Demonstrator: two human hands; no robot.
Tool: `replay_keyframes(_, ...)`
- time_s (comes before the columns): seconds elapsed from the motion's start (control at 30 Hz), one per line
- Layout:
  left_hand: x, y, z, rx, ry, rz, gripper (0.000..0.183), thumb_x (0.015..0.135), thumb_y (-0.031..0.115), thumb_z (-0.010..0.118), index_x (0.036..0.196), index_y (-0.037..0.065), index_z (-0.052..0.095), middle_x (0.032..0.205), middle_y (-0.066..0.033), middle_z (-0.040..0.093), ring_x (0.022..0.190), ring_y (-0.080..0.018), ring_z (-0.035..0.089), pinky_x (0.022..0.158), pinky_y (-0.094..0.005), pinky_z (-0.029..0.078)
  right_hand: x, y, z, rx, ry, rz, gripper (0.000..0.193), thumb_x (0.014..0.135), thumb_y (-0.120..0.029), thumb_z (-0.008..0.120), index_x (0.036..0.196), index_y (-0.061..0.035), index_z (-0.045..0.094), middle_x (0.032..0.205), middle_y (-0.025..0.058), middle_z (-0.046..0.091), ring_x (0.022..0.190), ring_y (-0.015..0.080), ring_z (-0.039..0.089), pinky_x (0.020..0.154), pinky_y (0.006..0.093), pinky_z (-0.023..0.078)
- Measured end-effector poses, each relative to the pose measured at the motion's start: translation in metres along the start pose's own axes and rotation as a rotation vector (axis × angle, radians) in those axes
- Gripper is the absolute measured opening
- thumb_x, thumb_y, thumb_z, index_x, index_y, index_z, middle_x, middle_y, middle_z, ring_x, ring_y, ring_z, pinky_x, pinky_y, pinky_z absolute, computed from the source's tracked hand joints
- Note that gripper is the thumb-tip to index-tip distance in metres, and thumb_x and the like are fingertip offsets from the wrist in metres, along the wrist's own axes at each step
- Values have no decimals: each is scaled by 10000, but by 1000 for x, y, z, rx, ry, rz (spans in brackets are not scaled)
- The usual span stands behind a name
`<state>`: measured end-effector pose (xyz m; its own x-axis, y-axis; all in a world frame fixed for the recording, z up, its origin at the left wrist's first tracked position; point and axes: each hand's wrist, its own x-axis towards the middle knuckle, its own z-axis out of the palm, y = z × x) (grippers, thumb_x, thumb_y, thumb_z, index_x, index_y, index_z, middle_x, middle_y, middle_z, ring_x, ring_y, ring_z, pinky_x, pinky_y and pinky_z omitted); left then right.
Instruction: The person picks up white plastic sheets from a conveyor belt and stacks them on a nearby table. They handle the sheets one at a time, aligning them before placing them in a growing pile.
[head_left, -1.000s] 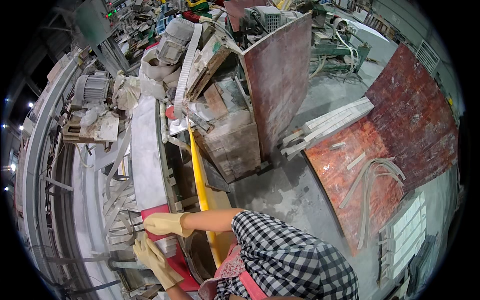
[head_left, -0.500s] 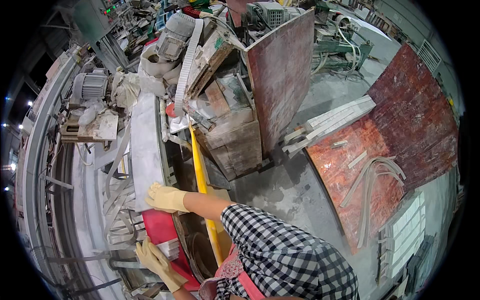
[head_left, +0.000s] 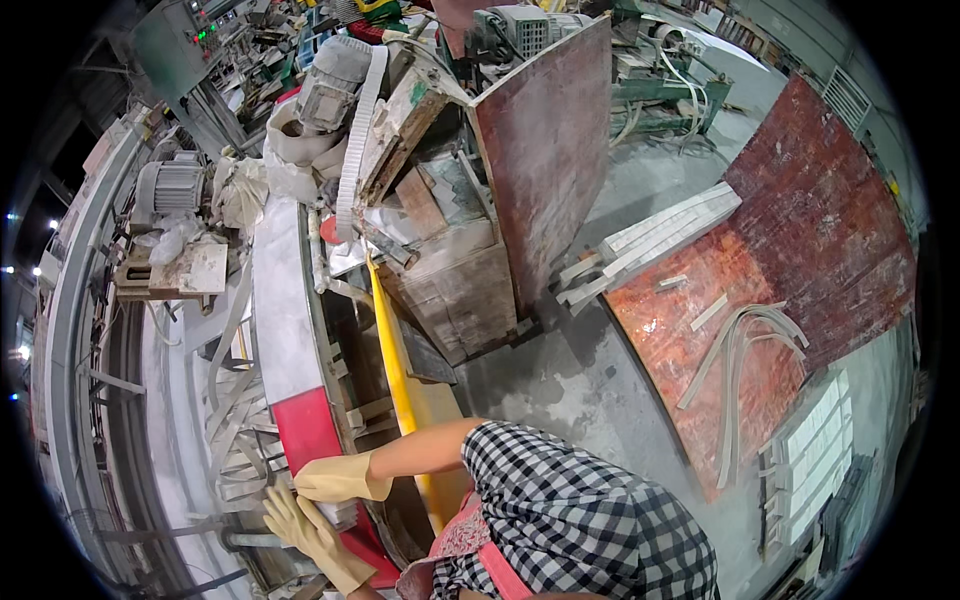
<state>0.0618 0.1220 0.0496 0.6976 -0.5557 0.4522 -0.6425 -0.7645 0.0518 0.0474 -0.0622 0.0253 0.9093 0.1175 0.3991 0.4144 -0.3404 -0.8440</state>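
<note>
My left hand [head_left: 308, 536], in a cream rubber glove, is low at the left beside a small stack of pale strips [head_left: 343, 515]. Its fingers are stretched out and apart. My right hand [head_left: 338, 478], gloved the same way, reaches across the red section [head_left: 303, 425] of the long narrow bench top, at the far end of that stack. Its fingertips come close to those of my left hand. How its fingers are bent, and whether they grip a strip, is hidden. The glove covers part of the stack.
Beyond the red section runs a white bench top [head_left: 285, 320]. A yellow bar [head_left: 395, 350] slants along its right side. Loose pale strips [head_left: 235, 440] hang left of the bench. A wooden box [head_left: 450, 290] and a large upright board [head_left: 550, 160] stand ahead; reddish boards [head_left: 700, 350] lie right.
My right hand has moved from the white bench top back toward me, over the red section to the strips. My left hand's fingers have spread. The view has shifted slightly.
</note>
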Motion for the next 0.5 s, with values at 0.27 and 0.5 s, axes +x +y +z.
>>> replay_keyframes(0.27,-2,-6,-6,-97,-148,-12,452,1105,253,438,1404,-7,656,1431,-228,641,1370,-511,513,1208,-609,297,18,71,-89,-896,92,47,706,880,-521,707,1454,-118,630,1461,208,600,1460,400,446,1258,608,213)
replay_keyframes(0.5,-9,-9,-3,-99,-110,-11,415,1088,227,498,1398,18,678,1443,-239,644,1393,-522,514,1211,-607,311,20,112,-114,-982,78,68,672,1014,-463,619,1548,-64,533,1591,299,465,1520,472,386,1285,562,213)
